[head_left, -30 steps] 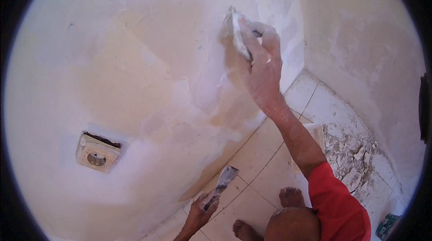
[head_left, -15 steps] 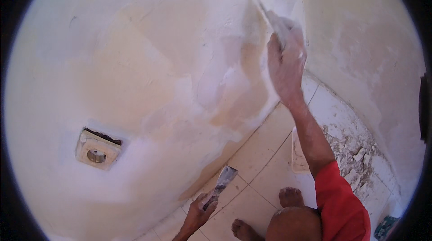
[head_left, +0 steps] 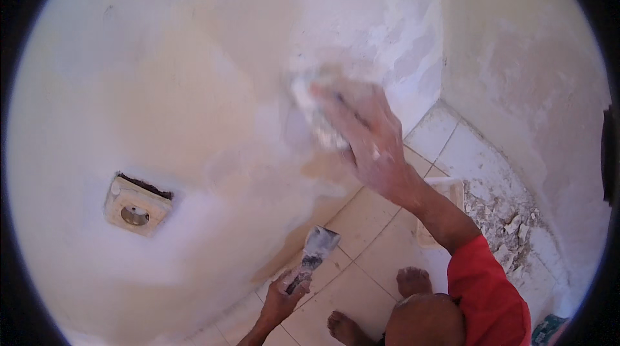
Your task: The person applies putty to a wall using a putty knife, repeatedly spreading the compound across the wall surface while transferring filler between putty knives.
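Whitish spreader (head_left: 313,112) is being pinched in right hand (head_left: 369,127) at patched wall (head_left: 187,104); is being judged light, stiff, best gripped along back; putty knife (head_left: 312,258) is being held by handle in left hand (head_left: 279,301)

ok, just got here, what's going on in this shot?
A person's right hand grips a flat, white-smeared spreader at the patchy wall; it is too blurred to be sure of its exact type or contact. The left hand holds a putty knife lower down, blade pointing up. Left of both hands, a wall socket sits with a dark gap along its top edge. Pale, flaky debris lies on the tiled floor at right.
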`<state>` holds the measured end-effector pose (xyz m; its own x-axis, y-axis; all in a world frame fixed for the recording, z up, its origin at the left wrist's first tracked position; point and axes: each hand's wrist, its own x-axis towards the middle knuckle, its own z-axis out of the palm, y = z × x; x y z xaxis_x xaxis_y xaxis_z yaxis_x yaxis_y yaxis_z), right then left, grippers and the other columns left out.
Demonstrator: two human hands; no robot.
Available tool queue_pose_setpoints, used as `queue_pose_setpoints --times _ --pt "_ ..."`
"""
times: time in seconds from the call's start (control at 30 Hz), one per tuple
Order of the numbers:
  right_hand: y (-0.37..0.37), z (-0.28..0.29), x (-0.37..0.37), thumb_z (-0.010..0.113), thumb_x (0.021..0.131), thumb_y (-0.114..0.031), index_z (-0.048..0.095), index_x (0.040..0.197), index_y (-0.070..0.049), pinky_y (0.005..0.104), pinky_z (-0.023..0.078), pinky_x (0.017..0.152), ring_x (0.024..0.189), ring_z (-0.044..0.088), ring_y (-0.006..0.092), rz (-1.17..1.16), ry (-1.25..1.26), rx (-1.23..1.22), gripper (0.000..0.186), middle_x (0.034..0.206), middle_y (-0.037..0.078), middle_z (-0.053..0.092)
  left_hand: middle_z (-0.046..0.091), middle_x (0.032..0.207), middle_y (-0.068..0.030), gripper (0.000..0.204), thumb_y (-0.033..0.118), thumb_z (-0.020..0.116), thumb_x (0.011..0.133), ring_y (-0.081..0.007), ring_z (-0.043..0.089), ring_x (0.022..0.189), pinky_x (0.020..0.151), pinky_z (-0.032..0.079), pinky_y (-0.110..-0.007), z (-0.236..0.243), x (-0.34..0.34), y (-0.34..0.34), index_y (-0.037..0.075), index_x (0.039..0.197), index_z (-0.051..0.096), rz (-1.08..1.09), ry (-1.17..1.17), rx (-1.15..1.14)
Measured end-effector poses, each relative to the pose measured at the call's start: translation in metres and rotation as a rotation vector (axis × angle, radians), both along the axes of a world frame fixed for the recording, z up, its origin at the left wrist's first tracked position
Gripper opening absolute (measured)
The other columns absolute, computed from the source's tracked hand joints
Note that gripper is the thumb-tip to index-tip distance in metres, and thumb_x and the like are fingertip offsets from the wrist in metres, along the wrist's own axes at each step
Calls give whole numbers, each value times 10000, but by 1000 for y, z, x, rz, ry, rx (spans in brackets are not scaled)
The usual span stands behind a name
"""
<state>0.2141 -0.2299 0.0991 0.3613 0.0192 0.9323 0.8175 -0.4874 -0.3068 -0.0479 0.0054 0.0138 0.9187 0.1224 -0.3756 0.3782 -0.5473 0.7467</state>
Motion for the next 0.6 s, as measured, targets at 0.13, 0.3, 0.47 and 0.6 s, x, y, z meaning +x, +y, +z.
queue_pose_setpoints --times 0.13,0.3,0.47,0.6 --pt "-21 -44 -22 584 888 -111 605 1244 12 397 502 817 1059 592 238 956 528 403 376 1225 129 594 673 957 -89 391 232 634 938 -130 631 732 643 502 -273 27 6 -1 -16 1235 579 203 34 -234" --pt "-36 -80 -32 616 865 -52 639 1128 34 368 515 824 980 628 206 1281 1205 1016 278 1113 103 653 667 949 -125 414 219 609 939 -175 633 723 587 501 -281 42 24 -9 -8 1277 532 286 -58 -675" --pt "-28 -99 -48 623 861 -16 621 1106 34 383 530 841 932 669 261 935 984 579 250 1060 132 688 642 924 -109 452 228 592 930 -163 601 698 581 484 -275 51 33 -16 -24 1295 506 226 -66 -891" --pt "-21 -101 -51 631 862 -11 665 1075 -1 418 507 931 1012 674 327 896 483 99 216 1068 150 706 630 892 -92 466 241 573 934 -143 572 661 569 458 -263 55 32 -17 -28 1308 503 185 -29 -923"
